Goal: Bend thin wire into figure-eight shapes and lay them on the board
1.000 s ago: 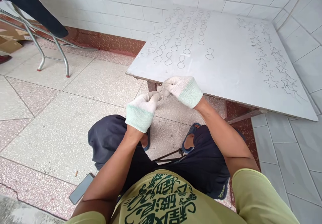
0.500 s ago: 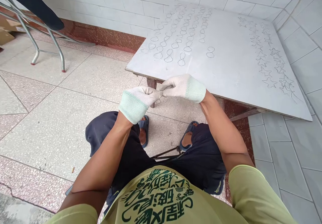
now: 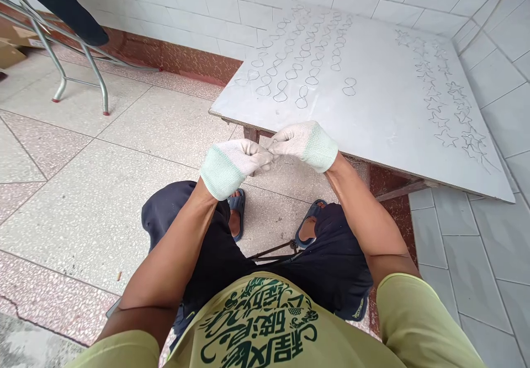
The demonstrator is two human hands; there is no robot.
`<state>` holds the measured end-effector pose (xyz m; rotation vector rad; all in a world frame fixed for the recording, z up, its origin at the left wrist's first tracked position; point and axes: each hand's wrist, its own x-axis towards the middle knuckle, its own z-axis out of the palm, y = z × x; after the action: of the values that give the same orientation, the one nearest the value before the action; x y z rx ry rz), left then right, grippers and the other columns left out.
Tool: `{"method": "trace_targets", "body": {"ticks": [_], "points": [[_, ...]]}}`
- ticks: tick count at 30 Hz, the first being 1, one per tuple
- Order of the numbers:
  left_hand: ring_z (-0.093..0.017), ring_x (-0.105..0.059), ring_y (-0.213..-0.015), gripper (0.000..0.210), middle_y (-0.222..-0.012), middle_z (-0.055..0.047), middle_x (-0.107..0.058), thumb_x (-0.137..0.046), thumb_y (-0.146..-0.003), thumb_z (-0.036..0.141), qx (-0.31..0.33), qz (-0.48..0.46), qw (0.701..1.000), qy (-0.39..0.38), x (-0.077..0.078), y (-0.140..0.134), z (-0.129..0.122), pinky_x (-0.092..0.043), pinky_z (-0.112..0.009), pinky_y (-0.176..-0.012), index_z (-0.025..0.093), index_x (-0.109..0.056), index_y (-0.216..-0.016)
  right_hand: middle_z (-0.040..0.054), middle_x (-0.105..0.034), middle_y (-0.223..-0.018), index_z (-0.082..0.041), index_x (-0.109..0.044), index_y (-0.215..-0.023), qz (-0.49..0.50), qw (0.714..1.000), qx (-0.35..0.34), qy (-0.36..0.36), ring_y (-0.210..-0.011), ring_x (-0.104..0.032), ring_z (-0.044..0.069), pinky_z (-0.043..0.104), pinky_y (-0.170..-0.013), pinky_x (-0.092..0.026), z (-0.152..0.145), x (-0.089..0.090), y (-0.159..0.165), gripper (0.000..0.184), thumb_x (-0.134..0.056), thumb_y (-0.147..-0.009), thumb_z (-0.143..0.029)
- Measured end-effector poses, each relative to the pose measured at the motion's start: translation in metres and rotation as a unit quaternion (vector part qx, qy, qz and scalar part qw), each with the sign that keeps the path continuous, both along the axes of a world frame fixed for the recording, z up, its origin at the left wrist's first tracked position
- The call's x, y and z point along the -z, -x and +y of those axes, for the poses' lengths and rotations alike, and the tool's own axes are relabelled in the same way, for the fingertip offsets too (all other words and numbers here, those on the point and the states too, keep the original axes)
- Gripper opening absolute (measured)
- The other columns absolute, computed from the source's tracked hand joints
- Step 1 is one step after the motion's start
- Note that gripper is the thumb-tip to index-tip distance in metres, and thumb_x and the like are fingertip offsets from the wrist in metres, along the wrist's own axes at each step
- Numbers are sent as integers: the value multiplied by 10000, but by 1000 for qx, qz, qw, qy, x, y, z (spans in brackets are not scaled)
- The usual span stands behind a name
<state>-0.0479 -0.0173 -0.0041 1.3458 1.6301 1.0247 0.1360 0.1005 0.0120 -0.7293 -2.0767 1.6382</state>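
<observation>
Centre of frame, left hand (image 3: 238,161) and right hand (image 3: 305,144), both gloved, pinch what looks like thin wire (image 3: 282,164) between near-meeting fingertips, presumably for fine control; figure-eights (image 3: 302,97) upper centre, stars (image 3: 434,104) at right, apparently sorted by shape.

Mid-board (image 3: 383,103) open — wire eights (image 3: 302,97) left, stars (image 3: 446,137) right

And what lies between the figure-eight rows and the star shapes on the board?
In the head view, one lone figure-eight shape lies there, nearer the figure-eight rows than the star shapes.
</observation>
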Motion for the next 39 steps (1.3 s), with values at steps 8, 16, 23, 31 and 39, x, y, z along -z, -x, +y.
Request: {"method": "trace_targets", "body": {"ticks": [8,16,23,31,39], "points": [[-204,-729,-706,294,-825,-85,-856,-781,-836,490,-46,-18,999,-13,2,3,7,-539,-297,-616,227,-790,-705,59,-896,-919,-182,-891,-962,0,999,35,-2,-888,-848,191,291,-852,-697,10,6,0,144,-822,-1006,-300],[-280,-823,-913,463,-840,-96,-873,-691,-973,613,-85,43,995,-23,2,4,4,-625,-403,-946,220,-836,-777,58,-880,-866,-174,-863,-862,-15,997,68,-24,-822,-831,175,289,-826,-704,6,2,1,155,-804,-998,-217],[-315,-867,-1067,676,-1102,-201,-894,-556,-1079,725,-99,-8,993,-66,5,10,-2,-603,-449,-1129,115,-847,-1085,57,-865,-825,-175,-848,-846,-36,994,104,-17,-779,-815,170,281,-799,-690,4,-4,0,169,-799,-1008,-171],[-282,-816,-977,333,-798,-64,-837,-752,-940,537,-88,66,994,-23,8,6,11,-608,-356,-897,228,-801,-824,70,-857,-842,-173,-831,-826,-50,992,114,10,-739,-789,162,302,-786,-679,12,9,9,213,-781,-1032,-186],[-200,-701,-735,268,-781,-51,-805,-843,-816,467,-74,-45,996,-6,22,4,24,-524,-326,-707,218,-753,-771,56,-868,-830,-175,-812,-813,-50,991,109,52,-693,-778,137,228,-678,-650,7,8,14,222,-843,-1026,-228]]}}
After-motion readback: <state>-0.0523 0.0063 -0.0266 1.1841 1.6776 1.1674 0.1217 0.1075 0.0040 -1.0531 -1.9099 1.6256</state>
